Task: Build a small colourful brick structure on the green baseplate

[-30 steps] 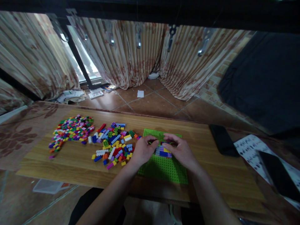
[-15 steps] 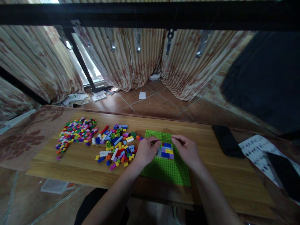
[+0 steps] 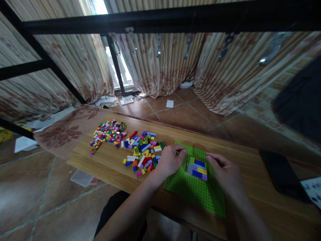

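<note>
A green studded baseplate (image 3: 198,195) lies on the wooden tabletop. On it sits a flat rectangular block of toy bricks (image 3: 197,169) in blue, light blue, yellow, lilac and some red and green. My left hand (image 3: 172,160) hovers over the plate's left side, fingers curled in a pinch beside the block. A tiny yellowish bit shows between those fingers, too small to name. To the block's right, my right hand (image 3: 224,169) has thumb and forefinger pressed together near its upper right corner. Whatever that pinch holds, if anything, is hidden.
Loose larger bricks (image 3: 144,150) lie scattered left of the baseplate. Farther left is a pile of small bricks (image 3: 107,132). A dark phone-like slab (image 3: 282,174) and a printed sheet (image 3: 313,189) are at the right. A black bar (image 3: 160,25) crosses above the table.
The view has swung left, so everything appears farther right and tilted. My left fingertips now show a little more gap from the brick block. Both hands keep their pinched shape.
</note>
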Tool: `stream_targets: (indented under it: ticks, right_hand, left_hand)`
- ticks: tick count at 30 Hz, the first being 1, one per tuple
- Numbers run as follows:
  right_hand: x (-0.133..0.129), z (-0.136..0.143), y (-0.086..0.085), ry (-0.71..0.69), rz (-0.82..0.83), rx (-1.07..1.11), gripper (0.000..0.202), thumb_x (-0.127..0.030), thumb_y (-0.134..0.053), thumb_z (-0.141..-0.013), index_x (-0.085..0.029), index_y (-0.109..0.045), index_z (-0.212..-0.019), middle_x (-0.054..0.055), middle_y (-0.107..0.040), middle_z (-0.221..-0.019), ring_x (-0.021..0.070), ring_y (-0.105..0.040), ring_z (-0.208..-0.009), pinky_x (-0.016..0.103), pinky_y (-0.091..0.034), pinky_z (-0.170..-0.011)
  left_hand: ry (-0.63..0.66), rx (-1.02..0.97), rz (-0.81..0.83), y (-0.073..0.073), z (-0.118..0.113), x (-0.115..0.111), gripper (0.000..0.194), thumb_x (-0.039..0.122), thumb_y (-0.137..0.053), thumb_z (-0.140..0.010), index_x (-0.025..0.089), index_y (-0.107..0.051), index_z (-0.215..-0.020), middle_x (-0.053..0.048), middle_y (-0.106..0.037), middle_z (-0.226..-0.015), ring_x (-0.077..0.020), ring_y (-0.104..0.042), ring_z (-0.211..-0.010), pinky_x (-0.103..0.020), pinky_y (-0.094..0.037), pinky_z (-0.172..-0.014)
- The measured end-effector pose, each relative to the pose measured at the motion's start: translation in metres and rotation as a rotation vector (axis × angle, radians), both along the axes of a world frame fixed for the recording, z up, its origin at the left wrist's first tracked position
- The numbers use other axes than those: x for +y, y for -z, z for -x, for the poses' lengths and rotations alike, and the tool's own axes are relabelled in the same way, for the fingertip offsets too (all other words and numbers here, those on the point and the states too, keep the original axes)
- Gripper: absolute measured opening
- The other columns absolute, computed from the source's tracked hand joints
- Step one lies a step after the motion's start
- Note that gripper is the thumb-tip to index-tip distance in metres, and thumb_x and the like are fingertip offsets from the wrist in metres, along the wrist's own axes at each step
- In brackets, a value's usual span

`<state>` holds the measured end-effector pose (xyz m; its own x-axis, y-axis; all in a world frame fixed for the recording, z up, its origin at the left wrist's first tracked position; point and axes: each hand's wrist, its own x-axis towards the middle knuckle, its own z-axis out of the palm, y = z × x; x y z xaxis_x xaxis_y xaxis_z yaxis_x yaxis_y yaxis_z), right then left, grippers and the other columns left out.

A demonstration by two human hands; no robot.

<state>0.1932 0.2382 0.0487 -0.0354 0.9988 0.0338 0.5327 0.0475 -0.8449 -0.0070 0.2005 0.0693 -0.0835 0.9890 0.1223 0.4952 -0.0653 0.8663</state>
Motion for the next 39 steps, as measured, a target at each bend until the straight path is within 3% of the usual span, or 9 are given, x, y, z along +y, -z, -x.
stream_targets:
  ticks: [4, 8, 11, 12, 14, 20, 24, 32, 39]
  right_hand:
    - [0.0, -0.001, -0.002, 0.048, 0.003, -0.042, 0.033, -0.049, -0.06, -0.075, -0.023, -0.073, -0.092, 0.005, -0.074, -0.093, 0.0259, -0.068, -0.089, 0.039, -0.051, -0.082]
    - [0.001, -0.002, -0.003, 0.058, 0.004, -0.073, 0.033, -0.049, -0.059, -0.074, -0.024, -0.073, -0.09, 0.005, -0.074, -0.092, 0.0262, -0.068, -0.089, 0.039, -0.051, -0.082]
    - [0.0, -0.001, -0.004, 0.05, -0.021, -0.078, 0.032, -0.049, -0.059, -0.074, -0.024, -0.073, -0.087, 0.005, -0.074, -0.091, 0.0256, -0.068, -0.089, 0.038, -0.052, -0.081]
    - [-0.001, 0.0, -0.004, 0.045, -0.029, -0.079, 0.032, -0.049, -0.059, -0.074, -0.024, -0.073, -0.086, 0.005, -0.074, -0.091, 0.0255, -0.068, -0.089, 0.038, -0.052, -0.081]
    - [-0.001, 0.002, -0.004, 0.038, -0.042, -0.082, 0.032, -0.049, -0.058, -0.074, -0.023, -0.073, -0.085, 0.005, -0.074, -0.09, 0.0253, -0.069, -0.088, 0.037, -0.053, -0.08]
    - [-0.001, 0.004, -0.003, 0.024, -0.06, -0.097, 0.033, -0.049, -0.057, -0.076, -0.022, -0.073, -0.087, 0.006, -0.074, -0.09, 0.0248, -0.069, -0.087, 0.036, -0.053, -0.079]
    - [-0.001, 0.002, -0.004, 0.033, -0.066, -0.1, 0.033, -0.048, -0.057, -0.077, -0.022, -0.073, -0.089, 0.006, -0.074, -0.091, 0.0253, -0.068, -0.088, 0.037, -0.052, -0.081]
    - [-0.002, 0.006, -0.009, 0.011, -0.074, -0.033, 0.034, -0.048, -0.056, -0.078, -0.02, -0.073, -0.088, 0.008, -0.074, -0.092, 0.0257, -0.068, -0.087, 0.039, -0.051, -0.082]
    - [-0.003, 0.003, -0.007, -0.003, -0.071, -0.026, 0.034, -0.048, -0.055, -0.079, -0.02, -0.072, -0.088, 0.008, -0.074, -0.092, 0.0251, -0.068, -0.087, 0.039, -0.051, -0.083]
  left_hand:
    - [-0.004, 0.05, 0.008, -0.013, 0.026, -0.001, 0.028, 0.024, -0.043, -0.087, 0.015, -0.069, -0.084, -0.002, -0.068, -0.075, -0.0127, -0.059, -0.068, -0.021, -0.042, -0.062]
    - [0.066, 0.22, 0.08, -0.038, 0.086, -0.015, 0.02, 0.023, -0.052, -0.08, 0.016, -0.07, -0.085, -0.001, -0.067, -0.076, -0.0133, -0.059, -0.07, -0.021, -0.042, -0.063]
    - [-0.111, 0.376, 0.238, -0.049, 0.134, -0.032, 0.022, 0.03, -0.061, -0.073, 0.016, -0.069, -0.087, -0.001, -0.067, -0.073, -0.0147, -0.058, -0.066, -0.023, -0.041, -0.058]
    - [-0.2, 0.426, 0.275, -0.05, 0.146, -0.037, 0.023, 0.031, -0.064, -0.07, 0.016, -0.069, -0.087, -0.002, -0.067, -0.074, -0.0154, -0.059, -0.068, -0.023, -0.041, -0.059]
    - [-0.254, 0.485, 0.348, -0.047, 0.16, -0.043, 0.024, 0.029, -0.067, -0.066, 0.017, -0.069, -0.087, -0.002, -0.067, -0.074, -0.0162, -0.059, -0.069, -0.023, -0.041, -0.059]
    - [-0.245, 0.552, 0.458, -0.036, 0.154, -0.038, 0.025, 0.028, -0.07, -0.062, 0.021, -0.069, -0.086, 0.0, -0.068, -0.077, -0.016, -0.061, -0.07, -0.022, -0.041, -0.059]
    - [-0.291, 0.561, 0.372, -0.031, 0.147, -0.029, 0.029, 0.028, -0.067, -0.067, 0.021, -0.07, -0.095, -0.002, -0.07, -0.085, -0.0169, -0.062, -0.075, -0.023, -0.042, -0.063]
    - [-0.168, 0.59, 0.273, -0.023, 0.126, -0.016, 0.034, 0.029, -0.062, -0.072, 0.022, -0.068, -0.105, -0.003, -0.071, -0.086, -0.0176, -0.064, -0.074, -0.024, -0.043, -0.064]
    - [-0.218, 0.541, 0.222, -0.027, 0.13, -0.013, 0.035, 0.03, -0.056, -0.076, 0.017, -0.068, -0.107, -0.006, -0.072, -0.088, -0.019, -0.065, -0.076, -0.024, -0.047, -0.065]
